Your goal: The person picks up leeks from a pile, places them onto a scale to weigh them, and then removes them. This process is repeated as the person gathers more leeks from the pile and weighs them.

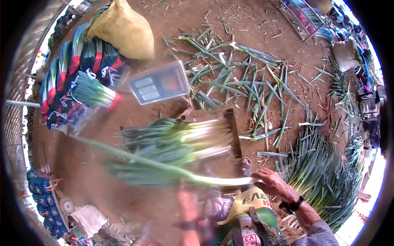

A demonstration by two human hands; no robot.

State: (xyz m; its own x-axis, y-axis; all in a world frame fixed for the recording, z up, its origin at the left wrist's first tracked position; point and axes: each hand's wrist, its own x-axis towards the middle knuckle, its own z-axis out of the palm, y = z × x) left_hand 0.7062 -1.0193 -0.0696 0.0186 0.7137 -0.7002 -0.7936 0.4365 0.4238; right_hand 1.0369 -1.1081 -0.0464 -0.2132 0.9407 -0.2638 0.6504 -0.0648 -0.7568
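Observation:
A long green onion (pixel 223 181) stretches across the front of my lap, white end to the right and leaves to the upper left. My right hand (pixel 271 182) has its fingers closed round the root end. Blurred by motion, my left hand (pixel 186 201) is just below the middle of the stalk; its fingers do not show clearly. Beyond the stalk, a pile of green onions (pixel 176 141) lies in a low wooden frame (pixel 235 137), white ends to the right. A yellow and green apron (pixel 246 205) covers my lap.
Loose green onions (pixel 320 176) are heaped at right. Cut leaves (pixel 254 86) litter the dirt floor. A clear plastic box (pixel 160 84) stands beyond the frame. Red-wrapped bundles (pixel 94 90) and a yellow sack (pixel 123 30) are at upper left. A white cloth (pixel 88 221) lies lower left.

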